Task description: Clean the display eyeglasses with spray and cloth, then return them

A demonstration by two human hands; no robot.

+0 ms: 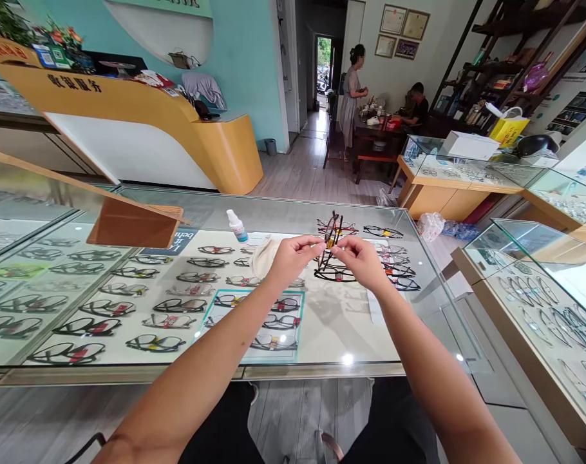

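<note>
Left hand (295, 258) and right hand (363, 260) pinched dark-framed eyeglasses (330, 232) between fingertips (317, 249) above glass display counter (329, 338); slack grip risked dropping them there.

Teal, orange-yellow and black stand out for us.
We see dark frames on the held glasses (329, 235), with a dab of yellow; the spray bottle (237, 228) is white and blue, the cloth (263, 259) cream. We find teal edging on the printed sheet (300, 322) and mostly dark spectacles (49, 352) with red tags (80, 354). The wall (252, 64) is turquoise, the reception desk (230, 154) orange-yellow with a white front panel (129, 145) and dark lettering (74, 84), the shopping bag (510, 132) yellow, the floor (283, 177) grey and plank-patterned.
</note>
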